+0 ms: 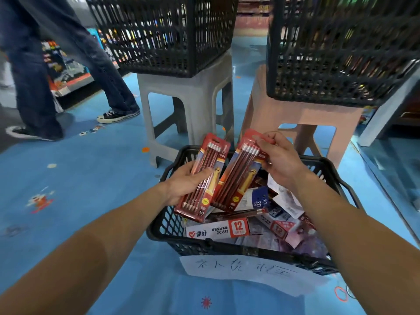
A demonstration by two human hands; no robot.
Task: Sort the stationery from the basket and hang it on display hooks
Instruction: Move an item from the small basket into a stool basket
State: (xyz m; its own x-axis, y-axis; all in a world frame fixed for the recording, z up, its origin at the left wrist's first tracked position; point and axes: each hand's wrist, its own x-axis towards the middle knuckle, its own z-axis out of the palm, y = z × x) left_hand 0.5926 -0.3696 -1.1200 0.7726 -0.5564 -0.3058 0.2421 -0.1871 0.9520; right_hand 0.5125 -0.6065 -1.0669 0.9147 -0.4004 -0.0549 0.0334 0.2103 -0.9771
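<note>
Both bare forearms reach forward from the lower corners and draw near each other. The left hand (185, 184) grips the first pencil pack (214, 155) at its lower part, with the thumb across the front. The right hand (280, 161) is a little higher, knuckles up, and pinches the second pencil pack (241, 178) at its top.

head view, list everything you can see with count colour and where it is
left pencil pack: 1, red, above floor basket
right pencil pack: 1, red, beside the left one
floor basket: 1, black, on blue floor
calculator box: 1, white and red, front of basket
paper label: 1, white, on basket's near side
left crate: 1, black, on grey stool
right crate: 1, black, on pink stool
bystander's legs: 1 pair, dark jeans, upper left
left hand: 1, grips left pencil pack
right hand: 1, fingers pinch right pencil pack's top
</note>
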